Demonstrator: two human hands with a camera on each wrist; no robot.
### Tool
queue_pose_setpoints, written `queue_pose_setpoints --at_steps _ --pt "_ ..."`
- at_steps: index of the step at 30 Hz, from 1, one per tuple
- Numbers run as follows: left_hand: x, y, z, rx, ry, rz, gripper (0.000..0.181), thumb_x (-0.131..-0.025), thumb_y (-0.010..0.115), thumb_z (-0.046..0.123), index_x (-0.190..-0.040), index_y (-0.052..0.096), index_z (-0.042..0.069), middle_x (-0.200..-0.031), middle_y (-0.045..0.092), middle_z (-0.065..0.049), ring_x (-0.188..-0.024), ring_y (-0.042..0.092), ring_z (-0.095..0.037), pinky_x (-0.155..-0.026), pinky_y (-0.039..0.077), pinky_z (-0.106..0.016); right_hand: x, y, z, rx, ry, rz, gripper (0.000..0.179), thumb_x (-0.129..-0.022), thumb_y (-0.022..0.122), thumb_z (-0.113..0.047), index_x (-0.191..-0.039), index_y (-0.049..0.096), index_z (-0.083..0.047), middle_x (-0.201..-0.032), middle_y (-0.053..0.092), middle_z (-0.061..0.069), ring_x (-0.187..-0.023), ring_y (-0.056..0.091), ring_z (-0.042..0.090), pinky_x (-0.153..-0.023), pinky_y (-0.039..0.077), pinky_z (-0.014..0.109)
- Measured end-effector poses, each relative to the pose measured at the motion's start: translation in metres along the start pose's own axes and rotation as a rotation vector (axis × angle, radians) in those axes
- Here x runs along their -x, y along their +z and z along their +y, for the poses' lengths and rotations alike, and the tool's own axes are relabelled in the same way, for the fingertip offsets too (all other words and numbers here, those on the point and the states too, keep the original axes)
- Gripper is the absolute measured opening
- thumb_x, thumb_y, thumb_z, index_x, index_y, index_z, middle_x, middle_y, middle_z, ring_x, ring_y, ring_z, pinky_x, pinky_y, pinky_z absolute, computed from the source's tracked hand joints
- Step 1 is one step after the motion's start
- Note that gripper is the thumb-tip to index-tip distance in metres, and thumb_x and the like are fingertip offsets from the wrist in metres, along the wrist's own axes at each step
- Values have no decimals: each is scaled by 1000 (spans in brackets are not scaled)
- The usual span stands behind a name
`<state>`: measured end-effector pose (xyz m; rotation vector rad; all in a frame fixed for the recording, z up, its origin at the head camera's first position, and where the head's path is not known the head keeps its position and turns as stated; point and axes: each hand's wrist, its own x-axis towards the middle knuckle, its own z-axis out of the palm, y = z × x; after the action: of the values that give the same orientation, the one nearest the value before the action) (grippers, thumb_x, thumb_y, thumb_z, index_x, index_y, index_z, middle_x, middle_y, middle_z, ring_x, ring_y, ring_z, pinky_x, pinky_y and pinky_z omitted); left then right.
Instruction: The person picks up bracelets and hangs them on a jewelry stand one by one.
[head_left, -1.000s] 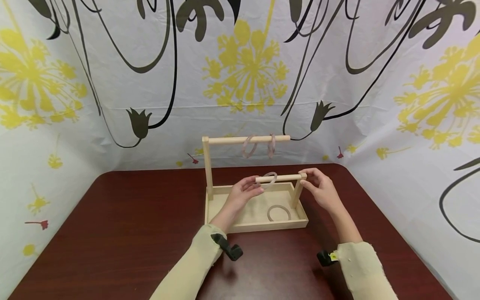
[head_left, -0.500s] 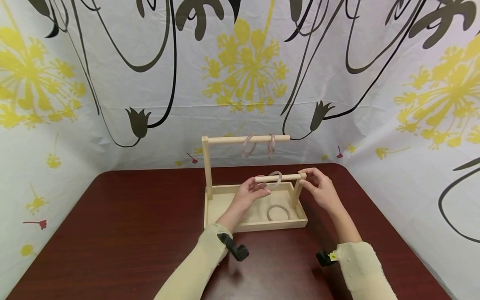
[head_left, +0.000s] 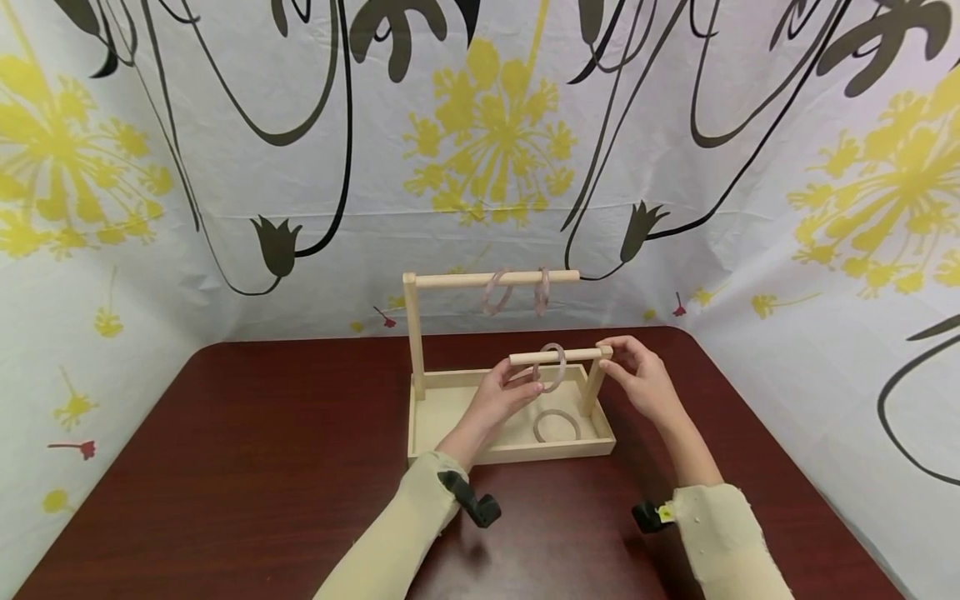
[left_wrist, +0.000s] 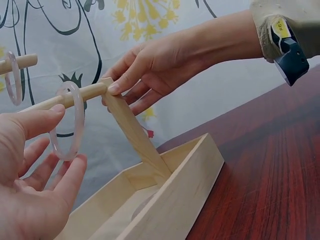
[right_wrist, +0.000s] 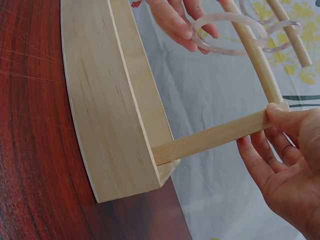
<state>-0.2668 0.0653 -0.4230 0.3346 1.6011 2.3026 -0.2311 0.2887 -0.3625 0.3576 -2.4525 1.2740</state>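
Observation:
A pale pinkish translucent bangle hangs around the lower rod of a wooden bangle stand. My left hand is beside it, with relaxed fingers right at the ring's lower edge and the thumb close to the rod in the left wrist view. Where that rod meets its upright post, my right hand pinches the corner between thumb and fingers. Below, another bangle lies flat in the stand's tray.
Behind, the stand's taller post carries an upper rod with two bangles on it. The stand rests on a dark red-brown table. A white patterned curtain surrounds the table's back and sides.
The bangle on the lower rod has moved right along it and now hangs more upright. My left hand has shifted slightly right with it; my right hand has kept its place on the corner.

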Motion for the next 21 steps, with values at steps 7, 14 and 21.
queue_pose_setpoints --at_steps 7,14,21 --pt "2 0 -1 73 -12 -33 53 -95 58 -8 -144 39 -2 -150 43 -25 -140 45 -40 -100 54 -33 0 0 1 -4 -2 2 26 -93 64 4 -117 60 13 -112 65 29 -89 57 -9 -74 45 9" --pt "3 -3 -2 56 -6 -50 52 -97 57 -6 -145 37 -3 -151 42 -25 -142 41 -41 -104 51 -36 0 0 1 1 5 0 26 -93 64 4 -118 60 12 -111 65 28 -89 58 -9 -74 46 11" --pt "3 -7 -5 25 2 -67 48 -97 57 -4 -142 41 -6 -150 45 -25 -141 44 -38 -104 51 -34 0 0 1 -7 1 2 25 -93 64 4 -117 60 12 -111 65 29 -89 57 -10 -74 45 9"
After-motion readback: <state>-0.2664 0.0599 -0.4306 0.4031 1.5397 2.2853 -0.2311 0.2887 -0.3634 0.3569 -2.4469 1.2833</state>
